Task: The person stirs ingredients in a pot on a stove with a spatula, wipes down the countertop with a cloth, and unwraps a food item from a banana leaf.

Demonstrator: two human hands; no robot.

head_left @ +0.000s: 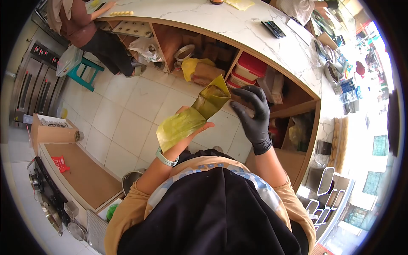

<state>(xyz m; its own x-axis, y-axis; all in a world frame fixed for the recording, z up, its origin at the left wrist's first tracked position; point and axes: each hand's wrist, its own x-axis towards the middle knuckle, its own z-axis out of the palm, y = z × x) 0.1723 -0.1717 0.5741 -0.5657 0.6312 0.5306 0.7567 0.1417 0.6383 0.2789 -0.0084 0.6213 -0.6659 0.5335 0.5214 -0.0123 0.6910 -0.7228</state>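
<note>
The left hand [197, 131] is clamped on a long, folded banana leaf [203, 111], with the thumb along one side and fingertips poking out on the other. The leaf is up in the air in front of the person's body, over the tiled floor [131, 121]. Its long side runs on a slant, from a wide, flat flap near the left wrist up and away to a folded end on the right. That far end has a dark patch, but I cannot tell what it is. The right hand, in a black glove [255, 117], is nearer to this end and sits just to the right of it. Its fingers are curved and apart, with nothing held between them. The thumb tip is right by the leaf's edge; I cannot tell if they touch. The shelf with red-lidded tubs [250, 66] and the marble counter [191, 9] are farther off, past the hands. There is open air to the left of the leaf.
</note>
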